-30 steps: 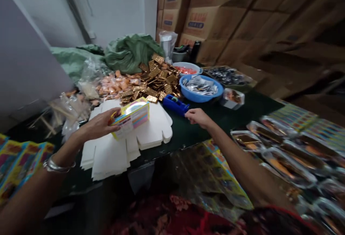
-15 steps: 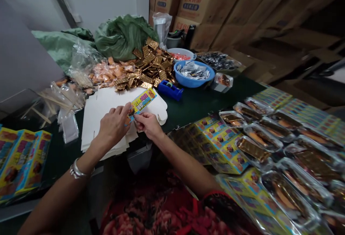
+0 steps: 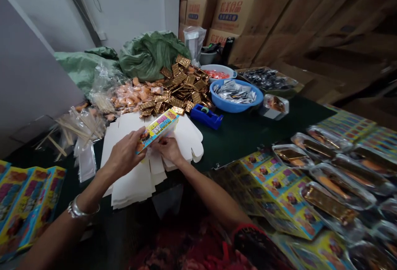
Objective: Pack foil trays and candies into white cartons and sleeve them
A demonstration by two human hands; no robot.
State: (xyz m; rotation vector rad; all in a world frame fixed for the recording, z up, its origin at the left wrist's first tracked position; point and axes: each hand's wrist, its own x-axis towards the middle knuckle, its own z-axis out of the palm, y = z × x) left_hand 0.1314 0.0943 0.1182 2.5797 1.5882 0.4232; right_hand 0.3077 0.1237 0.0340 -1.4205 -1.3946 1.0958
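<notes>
Fingers of the left hand (image 3: pixel 124 156) pinch the near end of a colourful printed carton (image 3: pixel 159 126), and the right hand (image 3: pixel 169 150) grips the same end from underneath. The carton is held tilted just above a stack of white flat box blanks (image 3: pixel 130 179) at the near edge of the table (image 3: pixel 248 133). Beyond lie a blue tape dispenser (image 3: pixel 206 115), a heap of gold sachets (image 3: pixel 180 90) and, toward the far edge, a blue basin (image 3: pixel 235 105) of silver packets.

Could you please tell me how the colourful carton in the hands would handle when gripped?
The colourful carton is probably light: fingers alone hold it. It looks like thin folded card, so likely crushable. Its printed face may be slippery.
</notes>
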